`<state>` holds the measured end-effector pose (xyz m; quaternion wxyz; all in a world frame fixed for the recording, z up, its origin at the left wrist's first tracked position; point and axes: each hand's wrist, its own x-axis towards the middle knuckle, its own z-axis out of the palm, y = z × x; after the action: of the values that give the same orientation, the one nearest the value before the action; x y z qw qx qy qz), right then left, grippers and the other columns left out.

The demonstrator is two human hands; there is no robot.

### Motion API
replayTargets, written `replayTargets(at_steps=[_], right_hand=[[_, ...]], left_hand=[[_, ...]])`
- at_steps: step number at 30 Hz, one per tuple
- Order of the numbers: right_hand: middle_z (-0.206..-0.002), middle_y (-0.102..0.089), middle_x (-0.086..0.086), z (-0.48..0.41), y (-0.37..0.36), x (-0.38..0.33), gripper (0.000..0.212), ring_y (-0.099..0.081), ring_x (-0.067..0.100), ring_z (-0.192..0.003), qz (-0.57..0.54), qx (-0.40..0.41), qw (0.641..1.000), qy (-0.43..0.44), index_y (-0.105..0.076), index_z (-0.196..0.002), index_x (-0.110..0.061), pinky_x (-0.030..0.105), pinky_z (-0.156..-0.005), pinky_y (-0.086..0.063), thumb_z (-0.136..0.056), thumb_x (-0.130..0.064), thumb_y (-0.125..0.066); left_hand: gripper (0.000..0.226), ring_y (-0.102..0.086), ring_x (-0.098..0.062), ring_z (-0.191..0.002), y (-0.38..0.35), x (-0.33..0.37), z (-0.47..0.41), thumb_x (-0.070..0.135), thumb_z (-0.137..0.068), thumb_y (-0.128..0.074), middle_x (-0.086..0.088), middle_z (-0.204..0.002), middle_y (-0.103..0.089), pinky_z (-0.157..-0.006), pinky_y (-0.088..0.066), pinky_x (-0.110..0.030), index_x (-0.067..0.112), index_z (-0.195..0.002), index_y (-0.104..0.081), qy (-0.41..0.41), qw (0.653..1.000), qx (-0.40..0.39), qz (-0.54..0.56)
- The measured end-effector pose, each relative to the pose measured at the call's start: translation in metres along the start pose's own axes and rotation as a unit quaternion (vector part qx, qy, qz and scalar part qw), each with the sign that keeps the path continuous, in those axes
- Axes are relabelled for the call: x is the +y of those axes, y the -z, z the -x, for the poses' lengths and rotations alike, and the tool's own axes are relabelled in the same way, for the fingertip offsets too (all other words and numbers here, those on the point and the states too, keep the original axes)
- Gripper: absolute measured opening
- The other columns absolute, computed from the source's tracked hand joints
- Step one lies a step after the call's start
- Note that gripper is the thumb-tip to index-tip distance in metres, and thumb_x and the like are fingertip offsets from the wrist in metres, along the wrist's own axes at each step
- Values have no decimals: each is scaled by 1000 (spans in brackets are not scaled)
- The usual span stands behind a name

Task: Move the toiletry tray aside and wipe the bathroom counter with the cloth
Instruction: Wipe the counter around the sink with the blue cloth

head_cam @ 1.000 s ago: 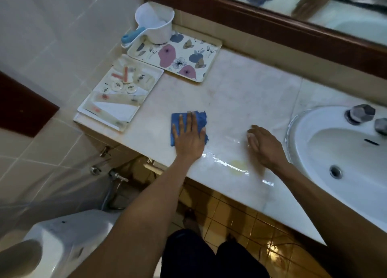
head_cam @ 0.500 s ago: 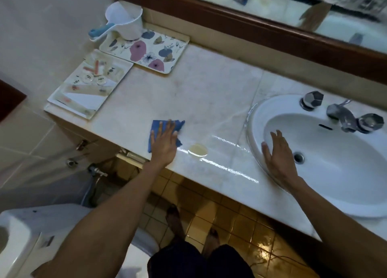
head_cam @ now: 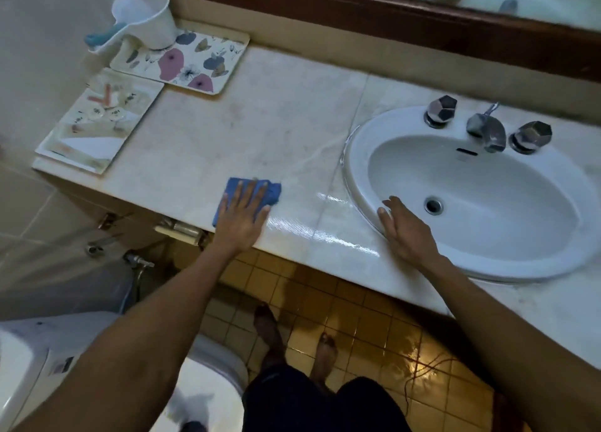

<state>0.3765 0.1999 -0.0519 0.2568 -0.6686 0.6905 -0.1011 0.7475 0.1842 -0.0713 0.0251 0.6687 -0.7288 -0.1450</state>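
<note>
the left hand (head_cam: 242, 218) lies flat, fingers spread and not curled, pressing a folded blue cloth (head_cam: 257, 189) onto the pale marble bathroom counter (head_cam: 260, 122) just left of centre in the frame, near the counter's front edge. the cloth shows above and to the right of the fingers. to the right of it a wet, shiny streak (head_cam: 325, 233) runs along the front edge toward the white oval ceramic sink (head_cam: 487, 204). the right hand (head_cam: 406, 233) rests open, palm down, on the sink's near left rim, gripping nothing. at the upper left of the frame the rectangular toiletry tray (head_cam: 94, 122), holding small packets and round items too blurred to name, sits at the counter's far left end. just above it, edges near or touching, lies a cream tray with a flower print (head_cam: 182, 61), with a white plastic scoop with a blue handle (head_cam: 143, 18) standing on its upper left corner. metal taps (head_cam: 486, 129) stand at the sink's back rim.
</note>
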Motion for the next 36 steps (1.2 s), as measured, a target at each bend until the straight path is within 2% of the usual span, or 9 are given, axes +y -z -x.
replayTargets(at_steps=[4, 9, 13, 15, 18, 24, 30, 34, 36], right_hand=[[-106, -65, -6, 20, 4, 21, 45, -61, 22, -96, 37, 3, 999, 12, -48, -123, -35, 35, -75, -39, -101, -61, -19], [-101, -69, 1, 30, 13, 44, 48, -62, 28, -94, 57, -4, 998, -3, -56, -114, -33, 35, -72, -34, -102, -58, -17], [-103, -71, 6, 28, 12, 45, 55, -62, 31, -96, 61, -7, 998, -27, -60, -118, -27, 36, -75, -36, -102, -57, -17], [-97, -70, 6, 28, 10, 43, 56, -62, 31, -90, 74, 8, 997, -26, -60, -115, -26, 37, -74, -36, -102, -57, -15], [-92, -68, 2, 30, 8, 40, 58, -61, 28, -83, 95, 37, 995, -22, -59, -110, -26, 36, -71, -37, -101, -57, -11], [-80, -57, -2, 22, 6, 34, 42, -58, 30, -74, 142, 47, 988, -43, -48, -91, -24, 38, -65, -42, -103, -47, -15], [-75, -55, -3, 25, 6, 32, 36, -57, 28, -66, 146, 66, 986, -38, -45, -87, -25, 41, -64, -50, -104, -43, -19], [-78, -56, -3, 24, 5, 35, 43, -58, 28, -69, 141, 62, 987, -47, -51, -93, -23, 38, -64, -45, -103, -47, -16], [-76, -53, -5, 23, 4, 36, 48, -53, 25, -67, 133, 55, 988, -47, -49, -92, -25, 35, -63, -38, -99, -52, -10]], left_hand=[[61, 3, -25, -156, -11, 65, -17, 48, -107, -22, -1, -170, -3, -124, 3, -52, 25, -162, -6, 130, 989, 46, 51], [59, 6, -24, -156, -48, 172, 42, 44, -107, -22, 1, -170, -1, -124, -4, -56, 26, -161, -7, -81, 996, -23, 34], [56, 8, -16, -156, -49, 132, 66, 47, -108, -19, 8, -169, -2, -126, 1, -47, 34, -161, -6, -233, 971, -49, -4], [55, 9, -15, -156, -39, 94, 55, 46, -108, -19, 10, -169, 1, -126, 0, -48, 36, -160, -3, -198, 979, -39, -9], [57, 11, -19, -156, -21, 60, 20, 45, -108, -18, 7, -169, 5, -125, -2, -53, 34, -160, 0, -65, 998, -28, 2], [63, 3, -24, -156, -36, 129, -10, 52, -106, -17, 0, -170, -2, -124, 5, -49, 24, -162, -4, 102, 994, 31, 38], [68, 12, -20, -156, -66, 184, 37, 60, -104, -20, 3, -170, 0, -125, 3, -51, 28, -161, -3, -93, 995, -18, 40], [60, 10, -13, -155, -58, 147, 45, 56, -106, -20, 10, -169, -2, -126, 3, -45, 35, -160, -5, -267, 962, -60, -2], [58, 8, -13, -156, -46, 122, 21, 55, -106, -20, 13, -169, -1, -126, 4, -43, 39, -160, -4, -286, 956, -66, -14]])
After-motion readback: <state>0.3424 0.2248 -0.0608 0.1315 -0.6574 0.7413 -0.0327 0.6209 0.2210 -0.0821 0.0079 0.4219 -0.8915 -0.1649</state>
